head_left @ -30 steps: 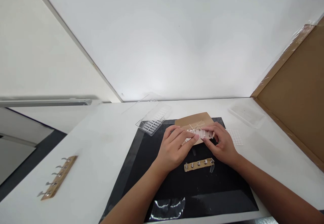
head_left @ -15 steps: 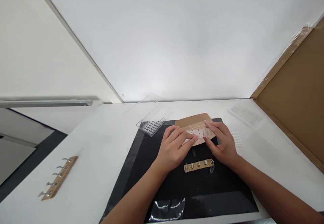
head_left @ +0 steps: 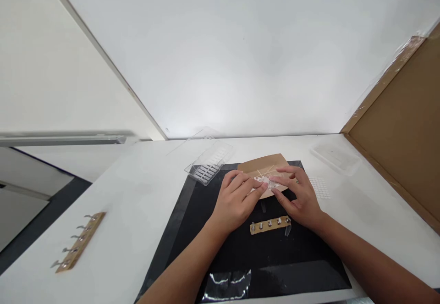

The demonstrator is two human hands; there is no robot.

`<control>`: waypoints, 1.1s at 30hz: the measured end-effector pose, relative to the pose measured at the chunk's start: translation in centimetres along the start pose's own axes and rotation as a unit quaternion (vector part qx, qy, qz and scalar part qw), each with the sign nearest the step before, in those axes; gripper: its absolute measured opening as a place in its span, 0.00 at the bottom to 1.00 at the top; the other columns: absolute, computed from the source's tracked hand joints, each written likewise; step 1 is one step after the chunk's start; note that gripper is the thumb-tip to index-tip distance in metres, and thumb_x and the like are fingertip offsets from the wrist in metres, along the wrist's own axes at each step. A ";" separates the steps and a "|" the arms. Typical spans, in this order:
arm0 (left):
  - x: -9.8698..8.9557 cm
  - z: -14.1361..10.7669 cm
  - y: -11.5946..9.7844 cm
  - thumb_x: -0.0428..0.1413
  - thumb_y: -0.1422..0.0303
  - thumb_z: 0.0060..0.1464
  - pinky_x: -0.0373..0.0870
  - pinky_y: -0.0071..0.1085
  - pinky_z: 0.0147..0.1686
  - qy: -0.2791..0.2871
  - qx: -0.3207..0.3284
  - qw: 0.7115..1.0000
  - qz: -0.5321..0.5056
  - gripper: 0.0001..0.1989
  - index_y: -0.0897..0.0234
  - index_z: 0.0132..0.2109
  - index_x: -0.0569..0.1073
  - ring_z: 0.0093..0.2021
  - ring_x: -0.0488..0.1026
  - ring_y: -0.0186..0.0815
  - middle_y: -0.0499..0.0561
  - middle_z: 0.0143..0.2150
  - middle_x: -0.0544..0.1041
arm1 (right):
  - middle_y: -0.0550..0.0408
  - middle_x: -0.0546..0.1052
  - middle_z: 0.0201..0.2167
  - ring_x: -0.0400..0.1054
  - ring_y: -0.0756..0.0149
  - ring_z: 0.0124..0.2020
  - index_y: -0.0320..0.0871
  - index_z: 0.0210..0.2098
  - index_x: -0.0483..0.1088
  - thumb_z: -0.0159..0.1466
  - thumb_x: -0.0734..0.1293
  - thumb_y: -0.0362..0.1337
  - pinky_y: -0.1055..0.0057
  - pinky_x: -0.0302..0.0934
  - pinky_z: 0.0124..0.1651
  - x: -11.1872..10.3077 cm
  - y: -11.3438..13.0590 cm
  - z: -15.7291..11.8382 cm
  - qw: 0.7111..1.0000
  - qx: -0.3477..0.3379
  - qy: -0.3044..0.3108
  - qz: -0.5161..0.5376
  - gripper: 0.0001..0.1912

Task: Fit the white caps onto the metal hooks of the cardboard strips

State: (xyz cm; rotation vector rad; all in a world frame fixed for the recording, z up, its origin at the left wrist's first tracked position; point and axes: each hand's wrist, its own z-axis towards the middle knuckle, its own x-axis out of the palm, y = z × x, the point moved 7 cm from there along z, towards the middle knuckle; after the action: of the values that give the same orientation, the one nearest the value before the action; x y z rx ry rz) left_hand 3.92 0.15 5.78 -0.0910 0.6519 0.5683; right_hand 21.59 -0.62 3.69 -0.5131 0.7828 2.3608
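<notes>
Head view, my left hand curled, my right hand loosely spread, whether either grips I cannot tell, fingertips at white pieces on brown card, card crossing the black mat's far edge, white surface stretching wide leftward.

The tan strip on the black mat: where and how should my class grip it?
Pinch the long edges of the tan strip near its left end, probably coming from the near side. Shiny pieces line its top, leaving the edges free; a clear piece sits by its right end, and the left hand and right hand are beyond it.
</notes>
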 end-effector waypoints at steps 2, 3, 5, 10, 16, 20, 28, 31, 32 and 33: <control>0.0 0.1 0.0 0.63 0.78 0.64 0.68 0.43 0.50 -0.001 -0.002 1.000 0.003 0.09 0.62 0.49 0.78 0.39 0.73 0.39 0.50 0.38 0.84 | 0.46 0.77 0.54 0.73 0.52 0.55 0.52 0.57 0.76 0.71 0.72 0.31 0.55 0.72 0.49 0.0 -0.1 0.0 1.000 -0.002 -0.004 0.013 0.17; 0.0 0.1 0.0 0.63 0.78 0.64 0.68 0.42 0.50 -0.001 -0.002 1.000 0.004 0.09 0.62 0.49 0.78 0.39 0.73 0.39 0.50 0.38 0.84 | 0.47 0.77 0.54 0.73 0.53 0.55 0.52 0.57 0.77 0.71 0.72 0.31 0.55 0.72 0.49 0.0 -0.2 0.0 1.000 -0.003 -0.004 0.017 0.17; -0.1 0.2 0.0 0.63 0.78 0.64 0.68 0.42 0.50 -0.001 -0.001 1.000 0.004 0.09 0.62 0.49 0.78 0.38 0.73 0.39 0.49 0.37 0.84 | 0.48 0.78 0.53 0.74 0.53 0.54 0.53 0.56 0.77 0.71 0.72 0.30 0.53 0.72 0.51 0.1 -0.3 -0.1 1.000 -0.009 -0.005 0.022 0.17; -0.2 0.3 -0.1 0.63 0.78 0.64 0.68 0.44 0.53 -0.005 -0.006 1.000 0.010 0.09 0.61 0.48 0.78 0.40 0.73 0.39 0.49 0.37 0.84 | 0.51 0.80 0.48 0.76 0.54 0.57 0.54 0.52 0.80 0.71 0.68 0.25 0.52 0.73 0.56 0.2 -0.4 -0.2 0.998 -0.042 0.002 0.043 0.18; -0.4 0.5 -0.2 0.64 0.78 0.64 0.66 0.44 0.54 -0.018 -0.021 1.000 0.003 0.10 0.60 0.48 0.79 0.39 0.73 0.39 0.47 0.37 0.85 | 0.53 0.84 0.46 0.80 0.63 0.44 0.54 0.53 0.79 0.71 0.67 0.22 0.64 0.74 0.44 -0.1 -0.5 -0.4 0.996 -0.078 0.013 0.050 0.21; -0.8 0.8 -0.2 0.64 0.77 0.64 0.65 0.44 0.55 -0.031 -0.029 0.999 -0.001 0.10 0.59 0.48 0.80 0.39 0.72 0.38 0.46 0.37 0.85 | 0.54 0.84 0.43 0.79 0.66 0.38 0.52 0.46 0.81 0.70 0.67 0.22 0.67 0.71 0.37 -0.2 -0.3 -0.6 0.995 -0.100 0.001 0.023 0.18; -0.9 0.5 -0.3 0.66 0.79 0.61 0.66 0.45 0.54 -0.040 -0.022 0.999 -0.003 0.11 0.59 0.48 0.80 0.39 0.70 0.39 0.46 0.38 0.86 | 0.52 0.81 0.42 0.77 0.60 0.43 0.49 0.53 0.74 0.69 0.69 0.26 0.63 0.73 0.44 -0.1 -0.1 -0.2 0.997 -0.028 0.014 0.067 0.16; -0.9 0.4 -0.4 0.66 0.79 0.61 0.67 0.44 0.53 -0.045 -0.015 0.999 -0.010 0.12 0.60 0.48 0.81 0.41 0.70 0.40 0.47 0.39 0.87 | 0.50 0.79 0.45 0.75 0.56 0.47 0.48 0.56 0.71 0.69 0.70 0.30 0.59 0.73 0.48 0.2 -0.2 0.0 0.997 0.006 0.043 0.068 0.17; -0.9 0.3 -0.4 0.66 0.78 0.61 0.67 0.44 0.53 -0.047 -0.013 0.999 -0.014 0.11 0.60 0.48 0.81 0.41 0.70 0.40 0.47 0.39 0.87 | 0.50 0.78 0.46 0.74 0.55 0.49 0.48 0.56 0.71 0.69 0.70 0.32 0.57 0.72 0.50 0.4 -0.2 0.0 0.996 0.012 0.053 0.067 0.17; -0.9 0.2 -0.4 0.66 0.78 0.61 0.67 0.44 0.53 -0.050 -0.011 0.999 -0.017 0.11 0.59 0.48 0.81 0.41 0.70 0.40 0.47 0.39 0.87 | 0.49 0.77 0.47 0.73 0.54 0.50 0.48 0.56 0.71 0.69 0.70 0.33 0.55 0.72 0.52 0.5 -0.3 0.0 0.996 0.017 0.061 0.066 0.16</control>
State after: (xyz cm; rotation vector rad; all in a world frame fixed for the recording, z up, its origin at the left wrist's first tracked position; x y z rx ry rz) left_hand 3.70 -0.56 6.45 -0.0931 0.5460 0.5440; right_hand 21.40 -0.24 3.31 -0.6120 0.9376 2.4502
